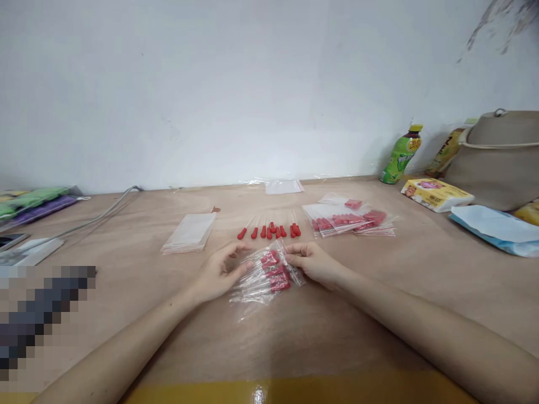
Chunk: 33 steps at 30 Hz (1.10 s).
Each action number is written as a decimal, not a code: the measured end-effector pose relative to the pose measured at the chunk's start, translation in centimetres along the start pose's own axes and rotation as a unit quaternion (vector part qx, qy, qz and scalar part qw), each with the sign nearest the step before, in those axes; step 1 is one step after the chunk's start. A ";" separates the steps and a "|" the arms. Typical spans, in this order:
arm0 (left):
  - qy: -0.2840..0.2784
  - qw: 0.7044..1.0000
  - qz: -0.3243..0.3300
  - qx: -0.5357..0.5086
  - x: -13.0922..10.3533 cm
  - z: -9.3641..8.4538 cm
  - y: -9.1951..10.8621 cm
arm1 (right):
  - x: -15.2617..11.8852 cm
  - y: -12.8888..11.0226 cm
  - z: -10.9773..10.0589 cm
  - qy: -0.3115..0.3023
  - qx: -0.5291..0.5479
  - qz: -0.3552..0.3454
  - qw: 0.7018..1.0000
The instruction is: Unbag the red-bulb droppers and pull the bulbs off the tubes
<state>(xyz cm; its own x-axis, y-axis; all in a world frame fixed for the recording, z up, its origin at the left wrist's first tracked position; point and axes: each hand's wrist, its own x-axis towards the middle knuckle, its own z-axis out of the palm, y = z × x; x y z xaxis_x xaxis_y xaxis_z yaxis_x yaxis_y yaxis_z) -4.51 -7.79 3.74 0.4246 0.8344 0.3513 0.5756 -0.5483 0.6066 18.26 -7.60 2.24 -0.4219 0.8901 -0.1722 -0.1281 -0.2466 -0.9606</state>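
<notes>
— Where is the clear bag (252,283) held?
— Between both hands, over the tabletop (337,342). Its left side is gripped by the left hand (219,270), thumb laid across the plastic; its right edge is pinched between thumb and fingers of the right hand (315,262).
— And what is contained?
— Red-bulbed droppers (278,279), their bulbs turned toward the right hand.
— What is placed around?
— Loose droppers (263,232) are laid just beyond it, a stack of flat bags (191,231) is set farther left, and filled bags (337,220) are heaped to the right.
</notes>
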 end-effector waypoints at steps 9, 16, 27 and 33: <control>-0.051 0.991 0.081 0.095 0.4 1.6 1.8 | -0.4 -1.0 -1.3 -0.079 -0.096 0.074 0.990; -0.066 0.985 0.132 0.085 1.1 2.3 1.7 | -0.3 -0.3 -0.4 -0.037 -0.059 0.043 0.997; -0.021 0.937 0.335 0.100 2.0 2.9 0.0 | 0.6 1.2 0.5 -0.006 -0.045 0.022 0.999; -0.015 0.929 0.357 0.095 2.1 2.8 -0.1 | 0.6 1.2 0.4 -0.022 -0.055 0.010 0.998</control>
<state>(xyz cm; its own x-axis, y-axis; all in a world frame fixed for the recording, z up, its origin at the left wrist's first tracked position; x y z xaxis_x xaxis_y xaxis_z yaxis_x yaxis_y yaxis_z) -1.75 -6.11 2.41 0.7632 0.2533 0.5945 0.2507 -0.9640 0.0888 17.47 -7.49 1.06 -0.4634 0.8670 -0.1834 -0.0209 -0.2177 -0.9758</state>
